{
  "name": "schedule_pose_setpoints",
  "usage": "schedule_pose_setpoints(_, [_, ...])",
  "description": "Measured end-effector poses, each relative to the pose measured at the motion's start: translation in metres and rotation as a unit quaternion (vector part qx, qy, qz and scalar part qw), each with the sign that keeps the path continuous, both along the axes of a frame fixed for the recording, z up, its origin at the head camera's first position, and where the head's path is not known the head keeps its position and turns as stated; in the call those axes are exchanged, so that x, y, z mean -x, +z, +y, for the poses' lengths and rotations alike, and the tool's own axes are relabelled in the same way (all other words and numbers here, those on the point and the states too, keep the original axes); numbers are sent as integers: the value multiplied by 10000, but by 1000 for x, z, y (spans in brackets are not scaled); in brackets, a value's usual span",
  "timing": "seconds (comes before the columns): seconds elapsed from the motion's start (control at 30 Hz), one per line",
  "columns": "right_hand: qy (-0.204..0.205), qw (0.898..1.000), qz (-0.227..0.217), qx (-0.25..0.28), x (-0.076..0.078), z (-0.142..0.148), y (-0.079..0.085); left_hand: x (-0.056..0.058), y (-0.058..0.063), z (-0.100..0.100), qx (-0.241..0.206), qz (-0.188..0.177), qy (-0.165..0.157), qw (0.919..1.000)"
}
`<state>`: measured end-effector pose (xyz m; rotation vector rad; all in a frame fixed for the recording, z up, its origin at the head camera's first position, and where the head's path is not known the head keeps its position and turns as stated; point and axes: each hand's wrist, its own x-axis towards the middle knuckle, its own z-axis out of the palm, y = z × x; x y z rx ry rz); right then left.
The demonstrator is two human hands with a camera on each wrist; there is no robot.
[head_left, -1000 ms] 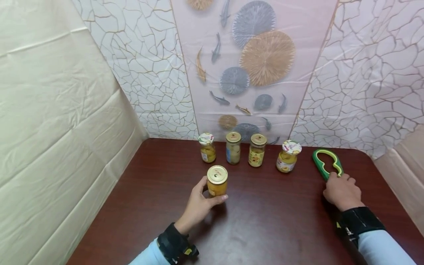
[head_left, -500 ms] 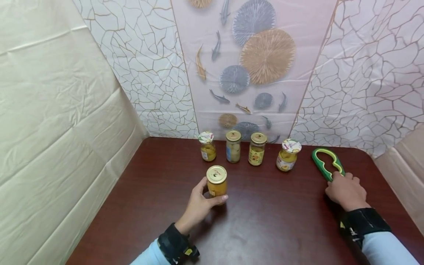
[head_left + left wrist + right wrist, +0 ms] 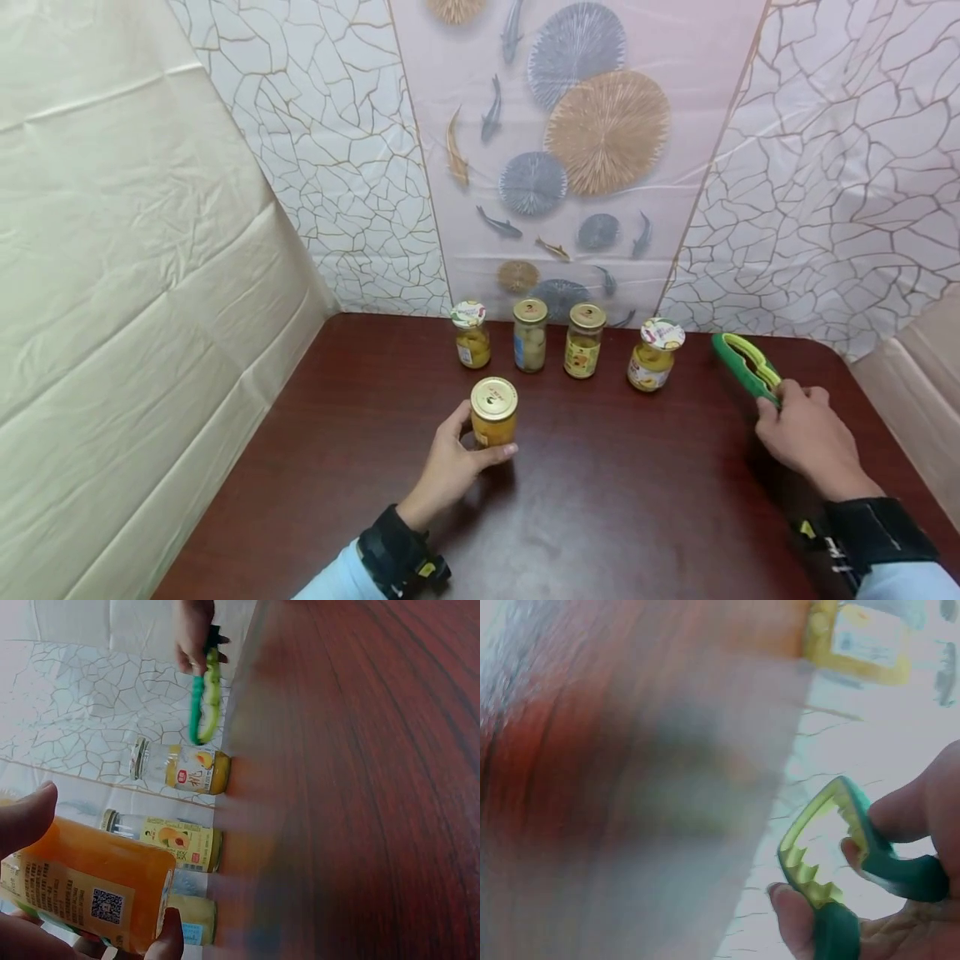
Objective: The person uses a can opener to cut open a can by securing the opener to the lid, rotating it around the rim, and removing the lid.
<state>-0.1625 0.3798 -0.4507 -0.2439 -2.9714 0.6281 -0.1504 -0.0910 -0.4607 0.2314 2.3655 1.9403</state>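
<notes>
My left hand (image 3: 453, 467) grips a glass jar (image 3: 493, 427) of orange fruit with a gold lid, near the middle of the table. Thumb and fingers wrap its lower sides; in the left wrist view the jar's label (image 3: 71, 896) with a QR code shows between them. On the right, my right hand (image 3: 813, 437) holds a green jar opener (image 3: 738, 364) by its handle end. The opener's loop points toward the back wall, turned on edge above the table. Its yellow-green toothed inner edge (image 3: 808, 879) shows between thumb and fingers in the right wrist view.
Along the back edge of the dark red-brown table (image 3: 600, 500) stand several jars: a white-lidded jar (image 3: 472, 346), two gold-lidded jars, one pale (image 3: 529, 343) and one yellow-labelled (image 3: 582, 354), and another white-lidded jar (image 3: 649, 365). A patterned sheet (image 3: 360, 167) hangs behind.
The right hand has drawn back toward the right front with the jar opener, which has turned from lying flat to standing on edge. The left hand and its jar stay put.
</notes>
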Motion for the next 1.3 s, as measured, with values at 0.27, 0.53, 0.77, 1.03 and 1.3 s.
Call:
schedule_pose_setpoints(0.27, [-51, 9931, 1169, 58, -16, -29, 34, 1, -4, 1, 72, -34, 3, 10000])
schedule_pose_setpoints(0.53, [702, 9611, 2671, 87, -40, -80, 77, -2, -3, 2, -19, 34, -155, 9999])
schedule_pose_setpoints(0.77, [1238, 9441, 3051, 154, -53, -116, 95, -3, -1, 5, 98, 159, -172, 9997])
schedule_pose_setpoints(1.03, [1633, 9345, 3163, 68, -55, -133, 101, -3, 0, 10, 135, 265, -282, 9992])
schedule_pose_setpoints(1.3, [2332, 9188, 3184, -101, -58, -157, 101, 2, 2, 27, 205, 378, -597, 9973])
